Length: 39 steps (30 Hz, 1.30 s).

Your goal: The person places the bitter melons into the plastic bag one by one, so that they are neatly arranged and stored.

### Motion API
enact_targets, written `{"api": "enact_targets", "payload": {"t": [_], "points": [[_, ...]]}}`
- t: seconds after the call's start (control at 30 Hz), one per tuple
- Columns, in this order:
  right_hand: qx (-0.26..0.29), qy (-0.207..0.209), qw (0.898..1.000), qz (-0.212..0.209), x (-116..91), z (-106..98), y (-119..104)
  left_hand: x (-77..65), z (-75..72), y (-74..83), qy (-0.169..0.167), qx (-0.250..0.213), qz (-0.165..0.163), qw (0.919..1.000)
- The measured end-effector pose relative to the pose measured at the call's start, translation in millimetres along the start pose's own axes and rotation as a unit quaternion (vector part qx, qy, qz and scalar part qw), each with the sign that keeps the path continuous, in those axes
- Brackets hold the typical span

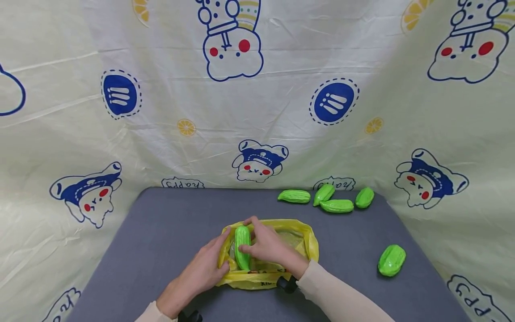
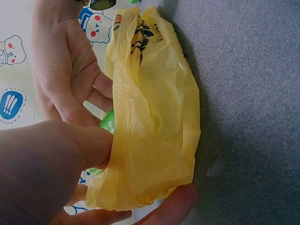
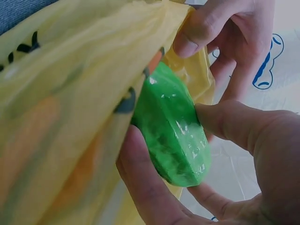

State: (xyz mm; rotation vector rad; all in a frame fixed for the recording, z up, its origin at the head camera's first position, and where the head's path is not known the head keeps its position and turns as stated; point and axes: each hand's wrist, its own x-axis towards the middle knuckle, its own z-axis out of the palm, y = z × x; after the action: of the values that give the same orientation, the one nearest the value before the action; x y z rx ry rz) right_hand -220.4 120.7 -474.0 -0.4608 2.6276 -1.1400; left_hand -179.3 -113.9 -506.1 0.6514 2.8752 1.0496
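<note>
A yellow plastic bag [image 1: 281, 273] lies on the grey table near its front edge. My left hand [image 1: 220, 257] grips the bag's left rim and holds the mouth apart. My right hand [image 1: 251, 237] pinches a glossy green gourd [image 1: 242, 247] at the bag's opening. In the right wrist view the gourd [image 3: 176, 136] sits between my thumb [image 3: 229, 124] and fingers, half under the bag's edge [image 3: 70, 108]. In the left wrist view my thumb [image 2: 89, 145] presses the bag's plastic [image 2: 154, 117], with a sliver of the gourd [image 2: 108, 123] showing behind it.
Several more green gourds lie at the table's back right, among them a lying one [image 1: 294, 196] and another [image 1: 337, 206]. One single gourd [image 1: 391, 260] rests near the right edge. A printed cloth [image 1: 257, 112] walls in the table [image 1: 161, 232] on three sides.
</note>
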Motion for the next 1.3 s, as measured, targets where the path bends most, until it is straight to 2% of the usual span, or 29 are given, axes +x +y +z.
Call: {"api": "enact_targets", "payload": {"t": [0.13,0.37,0.63,0.83,1.07,1.3], "points": [[0.005,-0.008,1.000,0.005,0,3,-2,0.1,1.4,0.4,-0.003,0.001,-0.001,1.0000],[-0.020,-0.020,0.999,0.023,-3,8,2,-1.5,2.8,2.3,0.006,0.004,0.000,1.0000],[-0.019,-0.022,0.999,0.027,-10,6,7,-2.6,2.6,3.7,0.002,0.001,-0.003,1.0000],[-0.029,0.001,0.999,0.035,-20,-1,7,-2.4,3.8,3.2,0.012,0.007,-0.002,0.9999],[-0.030,0.036,0.999,0.014,-34,-16,12,-0.7,4.2,2.5,0.023,0.010,0.007,0.9997],[-0.034,0.072,0.997,0.001,-47,-25,22,-1.2,6.3,2.0,0.014,0.011,-0.004,0.9998]]}}
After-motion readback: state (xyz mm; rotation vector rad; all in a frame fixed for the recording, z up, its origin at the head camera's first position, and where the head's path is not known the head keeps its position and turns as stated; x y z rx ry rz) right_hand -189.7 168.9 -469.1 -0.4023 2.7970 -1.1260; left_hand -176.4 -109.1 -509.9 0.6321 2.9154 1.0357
